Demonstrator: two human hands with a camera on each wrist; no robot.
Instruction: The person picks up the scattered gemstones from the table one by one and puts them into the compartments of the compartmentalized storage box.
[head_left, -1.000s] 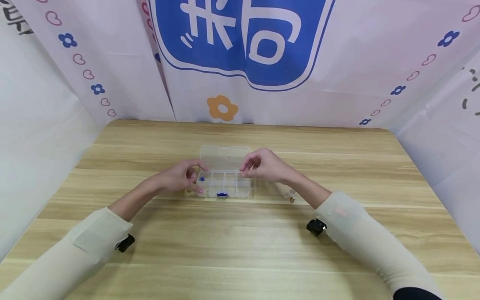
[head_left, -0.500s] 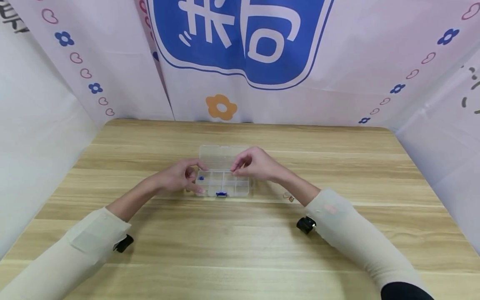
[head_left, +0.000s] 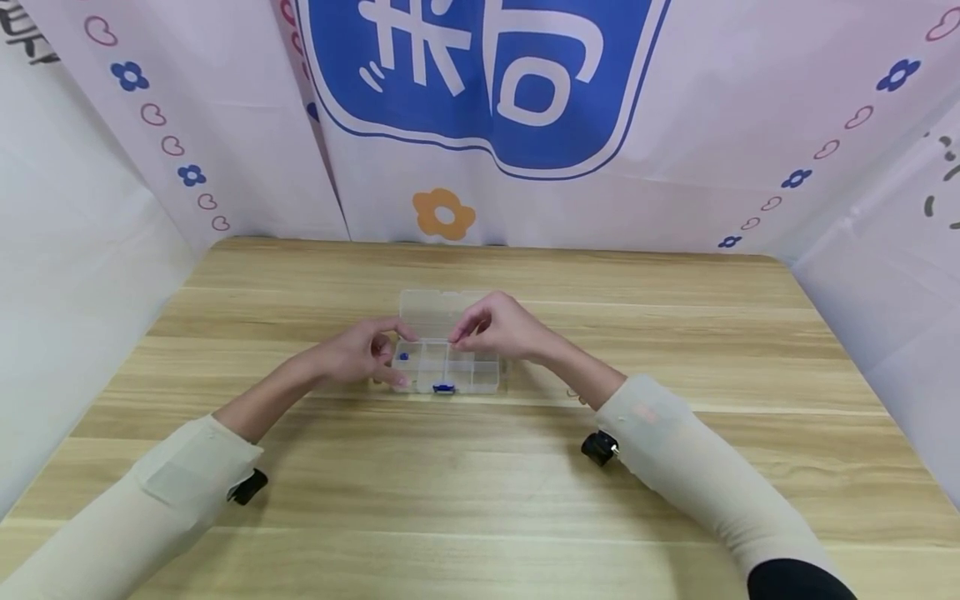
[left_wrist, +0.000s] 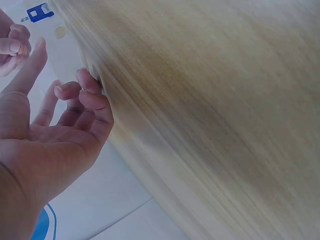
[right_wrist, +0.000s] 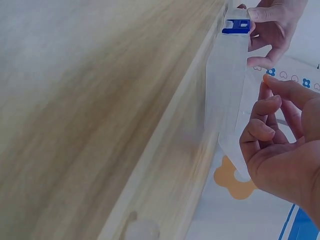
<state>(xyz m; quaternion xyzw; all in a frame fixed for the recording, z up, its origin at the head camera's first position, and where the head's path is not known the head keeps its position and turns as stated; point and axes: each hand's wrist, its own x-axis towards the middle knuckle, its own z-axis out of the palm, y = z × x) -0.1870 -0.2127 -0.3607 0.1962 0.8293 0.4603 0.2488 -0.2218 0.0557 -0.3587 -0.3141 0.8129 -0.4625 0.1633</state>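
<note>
A clear plastic compartment box [head_left: 486, 377] stands on the table with its lid [head_left: 423, 310] raised at the back and a blue latch [head_left: 444, 388] at the front. My left hand [head_left: 360, 353] holds the box's left end, thumb at the front edge and index finger at the back. A small blue piece [head_left: 403, 356] lies in the back left compartment. Over the back compartments, my right hand [head_left: 504, 327] pinches a tiny orange piece [right_wrist: 267, 77] between thumb and fingertip. The left wrist view also shows this orange piece [left_wrist: 22, 49]; its exact kind cannot be told.
Small gold-coloured items [head_left: 577, 397] lie on the wooden table [head_left: 450, 500] right of the box, partly hidden by my right forearm. A blurred clear item [right_wrist: 142, 230] shows low in the right wrist view. A printed curtain [head_left: 675, 167] hangs behind the table.
My right hand has moved left along the box, from its right end to above the middle back compartments. My left hand stays at the left end.
</note>
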